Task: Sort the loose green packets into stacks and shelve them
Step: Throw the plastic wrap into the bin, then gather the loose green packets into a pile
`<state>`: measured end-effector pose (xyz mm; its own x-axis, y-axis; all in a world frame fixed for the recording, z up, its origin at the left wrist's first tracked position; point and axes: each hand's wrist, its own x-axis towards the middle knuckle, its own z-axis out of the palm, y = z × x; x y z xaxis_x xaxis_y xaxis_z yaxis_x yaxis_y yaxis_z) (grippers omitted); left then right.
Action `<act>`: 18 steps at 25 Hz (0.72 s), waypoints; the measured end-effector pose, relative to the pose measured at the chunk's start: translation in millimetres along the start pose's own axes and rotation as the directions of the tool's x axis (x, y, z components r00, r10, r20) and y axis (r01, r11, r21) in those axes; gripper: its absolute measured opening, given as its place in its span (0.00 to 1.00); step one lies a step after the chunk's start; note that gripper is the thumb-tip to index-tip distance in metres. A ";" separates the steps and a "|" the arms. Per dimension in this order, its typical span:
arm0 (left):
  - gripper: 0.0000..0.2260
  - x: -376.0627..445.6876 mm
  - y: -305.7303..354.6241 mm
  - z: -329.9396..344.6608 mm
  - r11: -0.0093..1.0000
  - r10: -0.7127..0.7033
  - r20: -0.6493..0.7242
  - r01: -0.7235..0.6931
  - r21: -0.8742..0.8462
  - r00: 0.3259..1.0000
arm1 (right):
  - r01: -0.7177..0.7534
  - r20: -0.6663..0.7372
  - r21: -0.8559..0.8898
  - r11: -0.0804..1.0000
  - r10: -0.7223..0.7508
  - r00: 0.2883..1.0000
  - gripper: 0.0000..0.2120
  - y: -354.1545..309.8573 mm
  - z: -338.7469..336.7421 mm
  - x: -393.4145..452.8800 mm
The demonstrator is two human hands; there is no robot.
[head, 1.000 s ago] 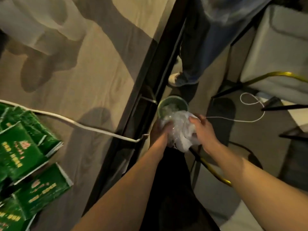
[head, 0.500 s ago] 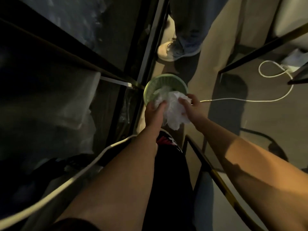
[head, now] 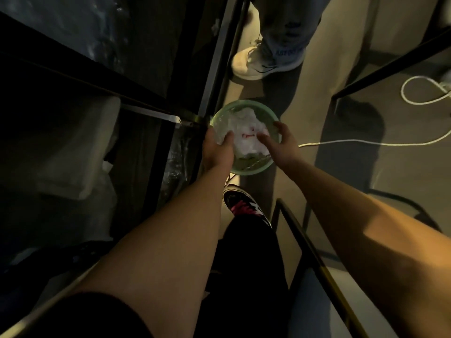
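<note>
Dim floor aisle beside a dark metal shelf rack (head: pixel 168 76); both hands over a green bin (head: pixel 246 168).

Head view: bin stands on the floor (head: pixel 341 167) just beside the rack's corner post, holding crumpled white plastic wrap (head: pixel 246 140). Left hand (head: pixel 218 151) at the bin's left rim, fingers pressing down on the wrap. Right hand (head: pixel 278 142) at the right rim, fingers spread, touching the wrap. Green packets not in view. White cable (head: pixel 366 142) runs across the floor right of the bin. Another person's white shoe (head: pixel 249 63) beyond the bin; wearer's black shoe (head: pixel 244 206) nearer.
</note>
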<state>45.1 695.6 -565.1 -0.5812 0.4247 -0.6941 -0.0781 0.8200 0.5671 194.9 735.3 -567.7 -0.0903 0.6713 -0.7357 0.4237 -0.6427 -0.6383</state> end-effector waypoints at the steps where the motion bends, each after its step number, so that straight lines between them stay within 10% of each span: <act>1: 0.24 -8.6 3.8 -1.8 1.000 0.003 -0.011 -0.003 0.008 1.000 | 0.021 -0.003 -0.024 0.999 -0.021 1.000 0.32 -3.8 -3.8 -8.5; 18: 0.17 -282.6 132.9 -205.6 0.861 0.423 0.058 -0.381 -0.338 0.904 | 0.538 0.117 -0.133 0.832 -0.526 0.843 0.22 -205.6 -32.6 -290.2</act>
<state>32.4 605.7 -202.4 -0.5118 0.7529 -0.4138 -0.1197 0.4145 0.9022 163.4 684.8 -215.6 -0.4046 0.8600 -0.3108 0.4242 -0.1246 -0.8970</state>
